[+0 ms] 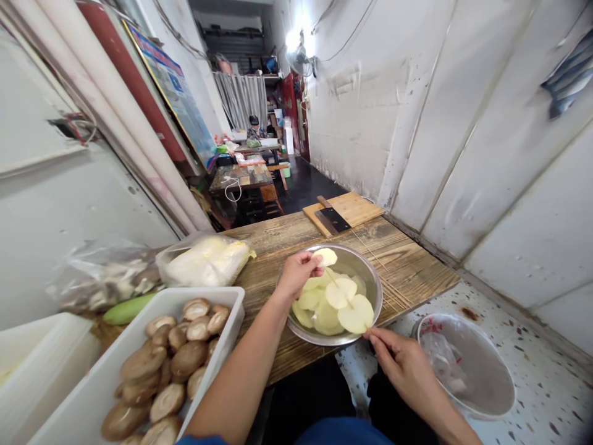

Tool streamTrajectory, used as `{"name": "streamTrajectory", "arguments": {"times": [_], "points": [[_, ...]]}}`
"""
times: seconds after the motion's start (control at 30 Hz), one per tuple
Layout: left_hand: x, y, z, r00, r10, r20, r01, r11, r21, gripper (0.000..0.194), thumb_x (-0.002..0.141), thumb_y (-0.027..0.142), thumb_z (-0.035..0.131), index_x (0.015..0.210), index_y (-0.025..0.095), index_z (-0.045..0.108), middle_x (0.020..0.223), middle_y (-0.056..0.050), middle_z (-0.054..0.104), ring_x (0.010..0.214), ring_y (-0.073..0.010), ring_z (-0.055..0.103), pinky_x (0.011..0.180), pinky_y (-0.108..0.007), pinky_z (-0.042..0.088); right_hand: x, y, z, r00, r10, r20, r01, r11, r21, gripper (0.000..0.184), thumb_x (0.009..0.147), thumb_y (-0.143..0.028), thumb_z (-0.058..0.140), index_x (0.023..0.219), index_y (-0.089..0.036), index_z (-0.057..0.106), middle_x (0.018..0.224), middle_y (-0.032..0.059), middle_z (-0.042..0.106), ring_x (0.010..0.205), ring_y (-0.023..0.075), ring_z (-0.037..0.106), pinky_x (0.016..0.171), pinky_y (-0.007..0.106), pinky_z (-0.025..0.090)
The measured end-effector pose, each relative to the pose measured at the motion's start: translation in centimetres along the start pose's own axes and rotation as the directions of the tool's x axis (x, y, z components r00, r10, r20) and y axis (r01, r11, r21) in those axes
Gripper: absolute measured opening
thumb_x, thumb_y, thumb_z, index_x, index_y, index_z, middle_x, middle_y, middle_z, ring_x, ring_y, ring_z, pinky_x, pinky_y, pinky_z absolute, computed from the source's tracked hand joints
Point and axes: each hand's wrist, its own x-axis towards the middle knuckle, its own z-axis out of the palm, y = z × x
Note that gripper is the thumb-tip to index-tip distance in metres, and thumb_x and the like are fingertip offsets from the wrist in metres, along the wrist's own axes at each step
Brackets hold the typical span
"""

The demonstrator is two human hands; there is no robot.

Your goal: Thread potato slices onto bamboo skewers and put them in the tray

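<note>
Over the steel bowl [319, 339] at the near edge of the tabletop [417, 266], your left grip [296, 274] pinches a single potato slice [326, 256] between thumb and fingers, while your right grip [402, 361] is closed on the lower end of a thin bamboo skewer [367, 327]. Two broad threaded slices [356, 314] sit on that skewer, flat, roundish, pale yellow and smooth, one near your right fingertips and the other farther up; whether the skewer has pierced the slice at your left you cannot tell. Below them, more slices [308, 300] of the same colour overlap in the bowl, wet-looking and slightly translucent. You have dark-grained wooden planks under the bowl, with loose bamboo skewers [393, 295] to its right and a cleaver [332, 219] lying on a chopping board [365, 209] beyond it. At your left stands a white tub [238, 303] of brown-capped mushrooms [189, 360], with a plastic bag [204, 262] of pale contents behind it. To your right, a bucket [491, 364] rests on the speckled floor [546, 395]. Ahead, the narrow room runs between scuffed white walls [370, 123], past a wall fan [301, 60] and cluttered tables, to a grey curtain [241, 96].
</note>
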Motion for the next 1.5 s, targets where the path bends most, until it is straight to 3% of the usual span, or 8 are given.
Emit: {"name": "streamTrajectory", "arguments": {"times": [0.6,0.97,1.2,1.5], "points": [[-0.3,0.1,0.0,0.996,0.084,-0.030,-0.082,0.995,0.055,0.036,0.059,0.044,0.074,0.069,0.012,0.062,0.059,-0.001,0.061,0.052,-0.0092,0.057,0.058,-0.023,0.049,-0.2,0.1,0.2,1.000,-0.007,-0.020,0.007,1.000,0.011,0.035,0.093,-0.033,0.040,0.096,-0.017,0.071,0.082,0.0065,0.073,0.073,0.0200,0.067,0.068,0.026,0.053],[-0.4,-0.3,0.0,0.978,0.206,-0.040,-0.188,0.943,0.274,0.025,0.071,0.040,0.064,0.069,0.016,0.062,0.057,-0.001,0.062,0.053,-0.0126,0.059,0.056,-0.023,0.047,-0.3,0.0,0.4,1.000,0.007,-0.006,-0.007,1.000,-0.004,0.035,0.093,-0.034,0.038,0.080,-0.018,0.066,0.070,0.0044,0.068,0.068,0.0189,0.065,0.066,0.024,0.051],[-1.4,0.5,0.7,0.957,0.285,-0.058,-0.220,0.840,0.496,0.023,0.075,0.039,0.059,0.069,0.017,0.061,0.056,-0.001,0.063,0.053,-0.0144,0.061,0.055,-0.023,0.045,-0.2,-0.5,0.5,1.000,0.003,-0.017,-0.004,0.999,-0.050,0.036,0.094,-0.034,0.036,0.077,-0.018,0.064,0.069,0.0053,0.067,0.063,0.0182,0.064,0.061,0.024,0.048],[-1.7,0.1,0.8,0.970,0.240,-0.039,-0.209,0.905,0.370,0.022,0.073,0.038,0.062,0.066,0.017,0.061,0.055,-0.001,0.064,0.050,-0.0136,0.059,0.052,-0.023,0.045,-0.2,-0.5,0.9,0.999,-0.020,-0.045,0.017,0.997,-0.071,0.036,0.094,-0.033,0.036,0.083,-0.018,0.067,0.073,0.0067,0.070,0.067,0.0195,0.066,0.064,0.025,0.049]]}}
